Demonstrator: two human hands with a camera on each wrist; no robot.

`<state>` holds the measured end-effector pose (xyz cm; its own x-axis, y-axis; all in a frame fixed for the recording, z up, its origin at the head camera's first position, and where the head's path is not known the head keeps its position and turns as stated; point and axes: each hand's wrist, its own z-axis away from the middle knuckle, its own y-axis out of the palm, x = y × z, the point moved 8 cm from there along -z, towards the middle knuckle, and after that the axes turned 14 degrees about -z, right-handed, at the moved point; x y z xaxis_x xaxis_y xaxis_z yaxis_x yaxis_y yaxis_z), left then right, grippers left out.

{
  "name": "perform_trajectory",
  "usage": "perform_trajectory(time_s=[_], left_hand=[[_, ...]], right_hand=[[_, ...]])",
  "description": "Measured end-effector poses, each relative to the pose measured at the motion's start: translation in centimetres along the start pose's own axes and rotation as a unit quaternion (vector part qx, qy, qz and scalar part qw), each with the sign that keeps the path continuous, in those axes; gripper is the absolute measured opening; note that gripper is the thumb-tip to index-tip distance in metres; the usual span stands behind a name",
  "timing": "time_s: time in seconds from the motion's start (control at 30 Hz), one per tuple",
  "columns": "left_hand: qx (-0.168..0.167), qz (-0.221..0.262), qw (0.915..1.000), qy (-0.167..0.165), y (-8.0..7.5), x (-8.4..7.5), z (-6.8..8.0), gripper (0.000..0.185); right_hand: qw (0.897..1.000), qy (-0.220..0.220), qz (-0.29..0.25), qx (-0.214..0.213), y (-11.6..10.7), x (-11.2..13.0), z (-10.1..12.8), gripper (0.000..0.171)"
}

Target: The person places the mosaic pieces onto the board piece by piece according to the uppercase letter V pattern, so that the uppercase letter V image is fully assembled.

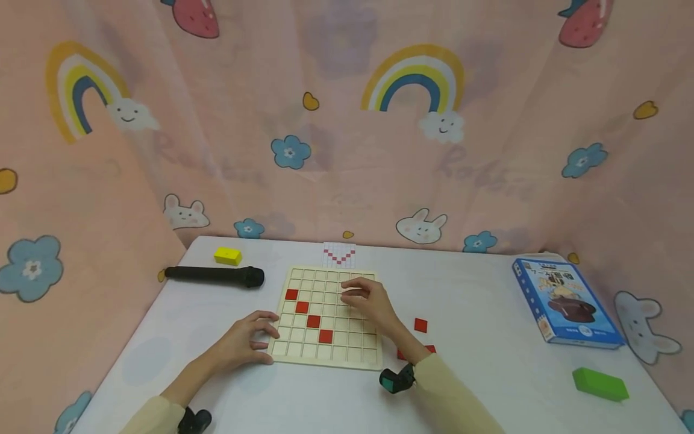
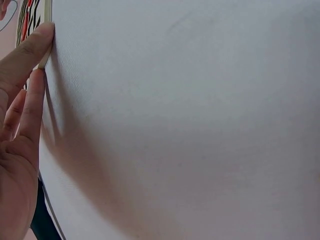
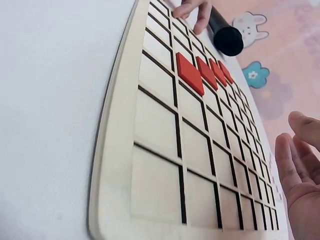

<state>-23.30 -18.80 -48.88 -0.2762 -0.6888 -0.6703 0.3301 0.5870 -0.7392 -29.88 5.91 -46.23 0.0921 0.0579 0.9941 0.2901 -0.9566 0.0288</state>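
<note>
A white table [image 1: 488,313] stands inside an enclosure of pink fabric curtain [image 1: 347,150] that closes it in on the far side and on both flanks. The cloth hangs in soft folds and is printed with rainbows resting on smiling clouds, blue flowers, white rabbit heads, small yellow hearts and strawberries along the top edge. The light is even and soft, leaving only faint shadows on the tabletop.

Blue box [image 1: 565,308], right side of table: printed characters on its lid, too small to read.
Pink curtain [image 1: 488,175], far side: faint mirrored lettering showing through, not legible.
Wooden grid board [image 1: 327,317], centre: no writing.
</note>
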Motion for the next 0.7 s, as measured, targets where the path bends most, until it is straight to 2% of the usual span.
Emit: perform_trajectory(time_s=[0.17,0.47,0.7], left_hand=[[-0.001,0.004,1.0,0.003,0.0,-0.1,0.1,0.036],[0.0,0.005,1.0,0.004,0.1,-0.1,0.0,0.036],[-0.005,0.009,0.9999,0.004,0.1,0.3,0.1,0.036]], right_hand=[[0.999,0.021,0.013,-0.029,-3.0,-0.5,1.4,0.031],[0.993,-0.016,0.098,-0.06,-9.3,0.7,4.6,0.027],[0.985,0.027,0.153,-0.08,-13.5,0.5,6.9,0.027]])
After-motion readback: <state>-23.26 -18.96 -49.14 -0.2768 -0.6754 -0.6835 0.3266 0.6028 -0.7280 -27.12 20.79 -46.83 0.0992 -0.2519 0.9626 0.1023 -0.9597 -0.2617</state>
